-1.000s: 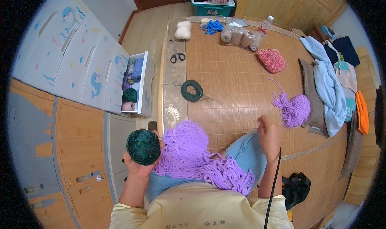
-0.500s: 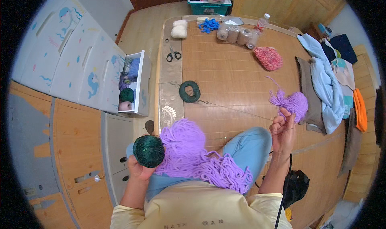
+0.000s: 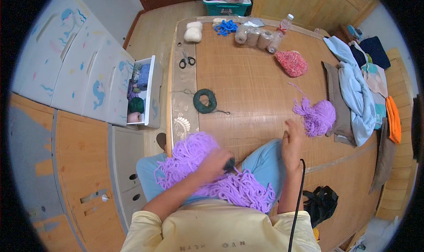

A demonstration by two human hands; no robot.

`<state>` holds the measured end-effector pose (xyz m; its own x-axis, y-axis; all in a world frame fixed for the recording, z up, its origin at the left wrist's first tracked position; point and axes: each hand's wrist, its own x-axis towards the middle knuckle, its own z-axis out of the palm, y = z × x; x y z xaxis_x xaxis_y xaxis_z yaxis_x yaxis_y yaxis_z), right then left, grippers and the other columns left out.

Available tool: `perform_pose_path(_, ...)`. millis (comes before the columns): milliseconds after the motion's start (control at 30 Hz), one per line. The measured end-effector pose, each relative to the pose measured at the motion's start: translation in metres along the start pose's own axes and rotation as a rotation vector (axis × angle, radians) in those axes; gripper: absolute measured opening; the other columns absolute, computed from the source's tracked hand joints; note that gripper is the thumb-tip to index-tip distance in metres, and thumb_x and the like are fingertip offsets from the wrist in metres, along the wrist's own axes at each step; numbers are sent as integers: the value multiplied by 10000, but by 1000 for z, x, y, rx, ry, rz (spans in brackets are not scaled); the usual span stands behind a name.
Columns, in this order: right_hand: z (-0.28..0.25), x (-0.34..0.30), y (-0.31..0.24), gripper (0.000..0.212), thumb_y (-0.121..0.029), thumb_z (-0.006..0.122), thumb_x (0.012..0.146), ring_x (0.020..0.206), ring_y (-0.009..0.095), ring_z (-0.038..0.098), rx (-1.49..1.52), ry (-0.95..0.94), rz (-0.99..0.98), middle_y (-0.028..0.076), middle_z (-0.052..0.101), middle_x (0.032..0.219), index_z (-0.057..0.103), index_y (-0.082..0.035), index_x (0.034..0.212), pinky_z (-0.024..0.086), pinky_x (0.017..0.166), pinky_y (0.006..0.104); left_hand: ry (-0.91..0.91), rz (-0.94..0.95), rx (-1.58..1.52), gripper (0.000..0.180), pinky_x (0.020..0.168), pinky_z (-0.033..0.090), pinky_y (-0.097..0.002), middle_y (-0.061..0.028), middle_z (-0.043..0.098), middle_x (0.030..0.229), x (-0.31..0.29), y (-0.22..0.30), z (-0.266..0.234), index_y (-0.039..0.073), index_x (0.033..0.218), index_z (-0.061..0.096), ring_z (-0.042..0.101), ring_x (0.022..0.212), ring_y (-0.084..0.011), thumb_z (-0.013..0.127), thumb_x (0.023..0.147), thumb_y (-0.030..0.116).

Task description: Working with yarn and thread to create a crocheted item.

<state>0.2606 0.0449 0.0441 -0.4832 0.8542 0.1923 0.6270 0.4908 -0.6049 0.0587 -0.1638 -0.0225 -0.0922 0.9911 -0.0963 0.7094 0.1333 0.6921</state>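
Now left grip (image 3: 215,163) clasps dark yarn ball (image 3: 229,164).

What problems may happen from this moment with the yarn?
The loose purple yarn pile on the lap lies under the left hand, so its strands may tangle. The thin strand near the right hand leads toward the purple yarn bundle; a pull might drag that bundle across the bamboo mat.

dark green yarn ball (image 3: 229,164) mostly hidden by left hand (image 3: 214,163), drawer contents (image 3: 138,95) indistinct
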Motion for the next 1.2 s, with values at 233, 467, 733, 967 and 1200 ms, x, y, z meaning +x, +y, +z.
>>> perform_pose_path(233, -26, 13, -22, 521, 151, 439, 722, 1264, 417, 414, -149, -128, 73, 266, 457, 1336, 534, 24, 1218, 334, 1069, 427, -225, 111, -23, 654, 1065, 348, -446, -180, 418, 1375, -5, 20, -26, 47, 1302, 456, 395, 1269, -395, 692, 693, 29)
perform_pose_path(467, 6, 63, -78, 474, 127, 443, 730, 1201, 356, 494, 128, 132, -198, 193, 547, 1254, 584, -3, 1164, 385, 1017, 397, -93, 94, -7, 362, 964, 435, -391, -173, 599, 1120, 29, -22, -74, 32, 1146, 588, 559, 1100, -319, 633, 791, 82)
perform_pose_path(733, 193, 100, -76, 255, -148, 641, 829, 993, 347, 607, 388, -279, 44, 203, 635, 1037, 633, 11, 1029, 482, 829, 420, 509, -474, -200, 376, 842, 478, -393, -208, 613, 1048, 123, -156, -87, 5, 1110, 597, 607, 991, -313, 640, 829, 252)
perform_pose_path(967, 222, 77, -72, 166, -172, 707, 743, 904, 328, 574, -98, -190, -155, 131, 600, 850, 640, -62, 846, 455, 743, 455, 346, -746, 164, 426, 824, 486, -421, -211, 643, 995, 155, -132, -95, 13, 1015, 616, 621, 929, -362, 683, 765, 352)
perform_pose_path(1200, 221, 88, -63, 92, -120, 661, 755, 814, 309, 640, 199, -425, 40, 143, 655, 799, 649, -45, 805, 496, 694, 438, 620, -573, -116, 304, 758, 505, -367, -155, 669, 824, 143, -161, -98, 9, 972, 590, 652, 818, -289, 668, 801, 248)
